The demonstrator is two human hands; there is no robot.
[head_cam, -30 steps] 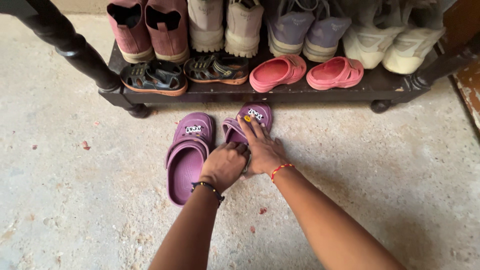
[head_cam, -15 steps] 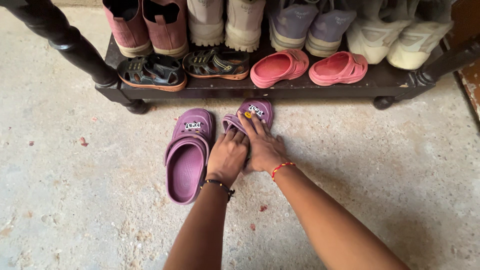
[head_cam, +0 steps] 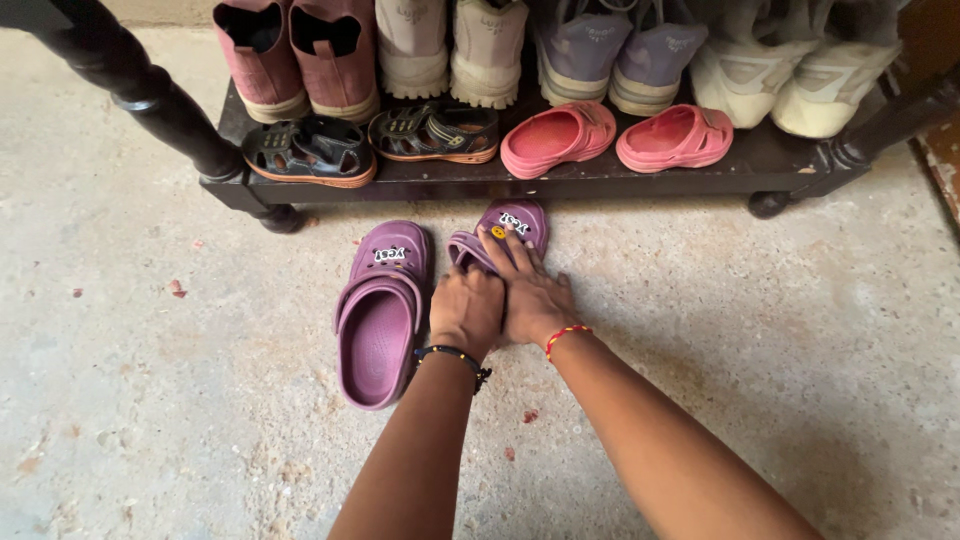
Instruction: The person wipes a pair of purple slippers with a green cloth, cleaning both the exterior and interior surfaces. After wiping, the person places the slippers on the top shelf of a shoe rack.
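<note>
Both hands, left and right, clasp the right purple clog, frame centre; rec. steady, level grip.

Two purple foam clogs on the concrete floor, centre of frame. Left clog — sole down, opening up, toe toward the top, fully visible. Right clog — just beside it, only the toe with small charms shows; rest is covered.
</note>
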